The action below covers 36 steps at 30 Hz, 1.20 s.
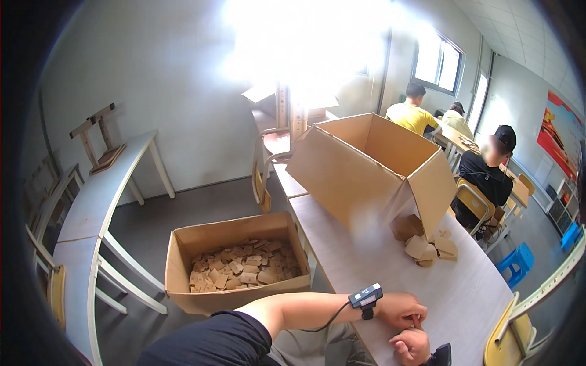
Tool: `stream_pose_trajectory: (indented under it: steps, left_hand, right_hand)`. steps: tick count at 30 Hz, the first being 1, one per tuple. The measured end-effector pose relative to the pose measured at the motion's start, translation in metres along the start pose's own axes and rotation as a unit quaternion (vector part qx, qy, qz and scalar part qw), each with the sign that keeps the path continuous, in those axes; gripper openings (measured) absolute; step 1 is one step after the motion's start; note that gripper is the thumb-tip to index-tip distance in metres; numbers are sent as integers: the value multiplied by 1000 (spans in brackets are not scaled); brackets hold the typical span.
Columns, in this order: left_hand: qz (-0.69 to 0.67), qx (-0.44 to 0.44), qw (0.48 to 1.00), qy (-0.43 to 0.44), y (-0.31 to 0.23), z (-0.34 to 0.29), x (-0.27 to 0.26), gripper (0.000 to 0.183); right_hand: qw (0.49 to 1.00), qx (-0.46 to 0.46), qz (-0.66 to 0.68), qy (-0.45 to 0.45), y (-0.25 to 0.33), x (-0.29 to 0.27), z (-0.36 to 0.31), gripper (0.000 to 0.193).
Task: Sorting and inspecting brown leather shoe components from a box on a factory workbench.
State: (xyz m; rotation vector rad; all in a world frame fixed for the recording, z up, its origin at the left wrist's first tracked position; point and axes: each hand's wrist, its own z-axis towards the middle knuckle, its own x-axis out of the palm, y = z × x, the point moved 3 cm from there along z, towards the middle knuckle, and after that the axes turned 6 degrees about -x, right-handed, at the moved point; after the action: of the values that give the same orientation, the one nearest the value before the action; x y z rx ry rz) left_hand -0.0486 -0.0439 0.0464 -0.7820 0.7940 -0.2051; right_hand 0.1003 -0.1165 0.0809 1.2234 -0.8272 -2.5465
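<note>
My left hand [400,310] reaches over the table from the left, its fingers bent in a pinch. Just below it, my right hand [410,347] is curled closed, and the two hands meet at the fingertips. Whatever lies between the fingers is hidden or too small to name. A little farther off on the table [360,268] lies a small pile of brown cardboard pieces [427,249]. A large open cardboard box [348,177] stands behind that pile, its flaps folded outward.
On the left, low beside the table, a second open cardboard box [238,299] holds many small cardboard pieces [244,265]. A yellow chair [510,335] stands at the right, near a blue stool [517,262]. Several people sit at tables farther back. Another long table [101,195] runs along the left.
</note>
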Motion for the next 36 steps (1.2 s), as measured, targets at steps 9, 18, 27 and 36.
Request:
stream_pose_trajectory:
  steps: [9,18,27,36]
  left_hand:
    - [-3,-14,1000,0,0,2,0,20]
    - [2,-13,1000,-5,0,0,1,19]
    - [-2,-29,1000,10,-2,2,-1,19]
    - [-8,-15,1000,5,-3,0,-1,20]
  right_hand:
    - [1000,10,5,3,-1,-1,0,21]
    - [1000,15,-2,5,-1,1,-2,19]
    - [1000,6,0,8,-3,0,-2,21]
    - [1000,-2,-5,6,1,1,0,20]
